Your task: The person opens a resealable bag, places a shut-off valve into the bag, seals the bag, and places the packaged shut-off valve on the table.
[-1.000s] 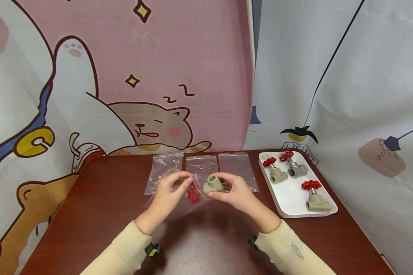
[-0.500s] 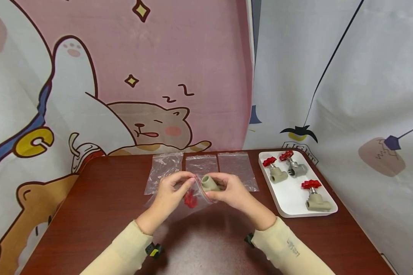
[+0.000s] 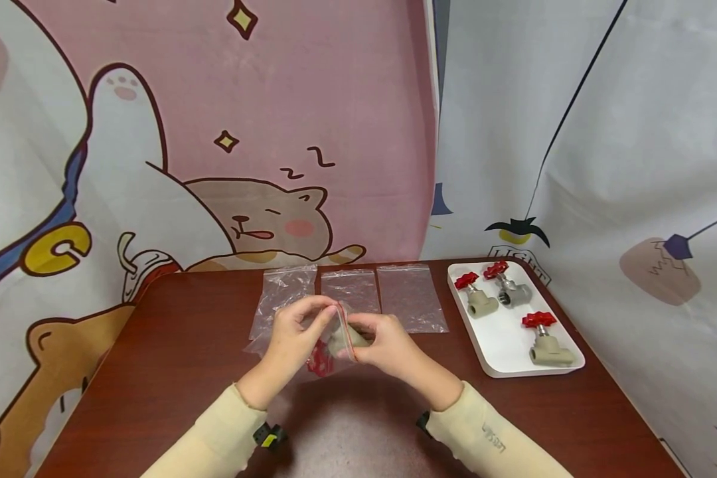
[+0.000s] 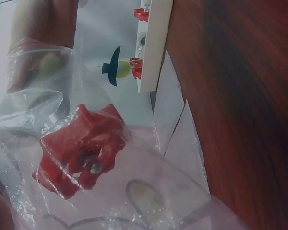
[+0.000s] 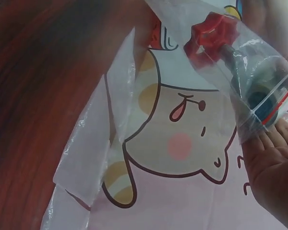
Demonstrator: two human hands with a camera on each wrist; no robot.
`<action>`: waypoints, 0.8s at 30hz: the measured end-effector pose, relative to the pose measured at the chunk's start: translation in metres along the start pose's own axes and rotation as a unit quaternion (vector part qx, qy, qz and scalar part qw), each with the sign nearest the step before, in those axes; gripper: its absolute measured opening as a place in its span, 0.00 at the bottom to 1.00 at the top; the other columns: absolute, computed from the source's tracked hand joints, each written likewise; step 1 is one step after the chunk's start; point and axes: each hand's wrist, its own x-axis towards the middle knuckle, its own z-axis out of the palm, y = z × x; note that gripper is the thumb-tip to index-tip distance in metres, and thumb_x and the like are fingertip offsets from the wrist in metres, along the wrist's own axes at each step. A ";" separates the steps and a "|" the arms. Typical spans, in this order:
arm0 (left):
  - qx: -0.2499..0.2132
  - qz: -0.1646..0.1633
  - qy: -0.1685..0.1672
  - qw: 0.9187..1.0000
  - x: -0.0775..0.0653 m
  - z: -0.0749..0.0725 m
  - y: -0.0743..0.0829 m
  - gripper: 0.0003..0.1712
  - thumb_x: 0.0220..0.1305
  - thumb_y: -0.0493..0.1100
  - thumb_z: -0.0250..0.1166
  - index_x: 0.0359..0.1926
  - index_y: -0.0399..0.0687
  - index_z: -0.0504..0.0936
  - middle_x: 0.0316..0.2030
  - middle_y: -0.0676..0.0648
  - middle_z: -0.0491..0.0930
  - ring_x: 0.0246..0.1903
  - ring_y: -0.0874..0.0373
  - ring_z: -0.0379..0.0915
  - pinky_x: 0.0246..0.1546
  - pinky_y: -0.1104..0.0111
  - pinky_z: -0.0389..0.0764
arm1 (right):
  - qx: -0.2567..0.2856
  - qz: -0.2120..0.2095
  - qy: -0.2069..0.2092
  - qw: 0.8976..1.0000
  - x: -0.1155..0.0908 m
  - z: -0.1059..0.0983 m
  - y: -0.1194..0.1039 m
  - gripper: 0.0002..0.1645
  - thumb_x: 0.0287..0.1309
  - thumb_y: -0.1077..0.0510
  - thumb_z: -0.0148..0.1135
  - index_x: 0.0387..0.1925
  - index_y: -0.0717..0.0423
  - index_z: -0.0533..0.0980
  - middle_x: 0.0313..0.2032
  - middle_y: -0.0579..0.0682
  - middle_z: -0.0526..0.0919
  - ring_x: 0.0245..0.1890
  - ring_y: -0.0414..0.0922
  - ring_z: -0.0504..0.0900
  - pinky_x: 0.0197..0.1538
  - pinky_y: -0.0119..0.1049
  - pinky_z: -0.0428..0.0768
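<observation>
Above the table, my left hand (image 3: 297, 334) pinches the edge of a clear zip-lock bag (image 3: 342, 318) with a red strip along its mouth. My right hand (image 3: 388, 342) grips the beige body of a valve (image 3: 358, 337) at the bag's mouth, fingers curled round it. Most of the valve lies inside the bag. Its red handwheel (image 4: 84, 148) shows through the plastic in the left wrist view. In the right wrist view the handwheel (image 5: 212, 39) points away from the right hand's fingers (image 5: 276, 139), and the valve body is partly covered by the bag's mouth.
A white tray (image 3: 496, 355) on the right holds two beige valves (image 3: 551, 352) and a grey one (image 3: 516, 294), all with red handwheels. Several clear zip bags (image 3: 412, 299) lie flat along the table's back edge. A printed curtain (image 3: 364, 133) hangs behind the table.
My right hand has moved left and pushed the valve deeper into the bag, so the body is now mostly behind the plastic. The left hand has stayed nearly in place.
</observation>
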 end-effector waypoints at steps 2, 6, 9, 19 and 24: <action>0.009 -0.002 0.003 1.000 -0.001 0.000 0.000 0.05 0.56 0.31 0.66 0.35 0.36 0.83 0.30 0.42 0.85 0.29 0.63 0.79 0.32 0.76 0.77 | -0.007 -0.002 -0.002 1.000 -0.001 0.001 0.000 0.26 0.41 0.56 0.77 0.46 0.56 0.81 0.39 0.50 0.86 0.34 0.36 0.83 0.38 0.29 0.81; 0.015 0.000 0.008 1.000 -0.002 -0.001 -0.001 0.04 0.56 0.30 0.67 0.35 0.35 0.83 0.30 0.42 0.85 0.29 0.63 0.79 0.32 0.77 0.76 | -0.022 0.000 -0.012 1.000 -0.003 0.001 -0.001 0.26 0.42 0.55 0.76 0.47 0.56 0.80 0.40 0.49 0.86 0.34 0.35 0.82 0.38 0.28 0.81; 0.007 0.007 0.013 1.000 -0.003 -0.002 -0.002 0.04 0.55 0.29 0.67 0.34 0.34 0.83 0.29 0.40 0.85 0.27 0.60 0.79 0.30 0.78 0.75 | -0.018 -0.008 -0.031 0.999 -0.004 -0.001 -0.001 0.25 0.45 0.55 0.74 0.48 0.58 0.80 0.41 0.50 0.86 0.36 0.37 0.82 0.40 0.29 0.82; -0.012 0.013 0.028 0.999 -0.004 -0.005 -0.007 0.04 0.55 0.28 0.66 0.34 0.33 0.84 0.28 0.39 0.85 0.28 0.60 0.82 0.31 0.79 0.78 | 0.040 -0.019 -0.041 0.998 -0.009 -0.005 0.000 0.16 0.59 0.62 0.63 0.49 0.60 0.78 0.45 0.54 0.84 0.45 0.43 0.82 0.48 0.35 0.81; -0.013 0.012 0.031 0.999 -0.004 -0.003 -0.014 0.05 0.54 0.28 0.67 0.33 0.33 0.84 0.28 0.39 0.85 0.28 0.63 0.81 0.30 0.79 0.78 | 0.035 -0.040 -0.030 0.998 -0.014 -0.006 0.005 0.18 0.56 0.62 0.66 0.49 0.58 0.78 0.45 0.51 0.84 0.45 0.41 0.81 0.49 0.39 0.80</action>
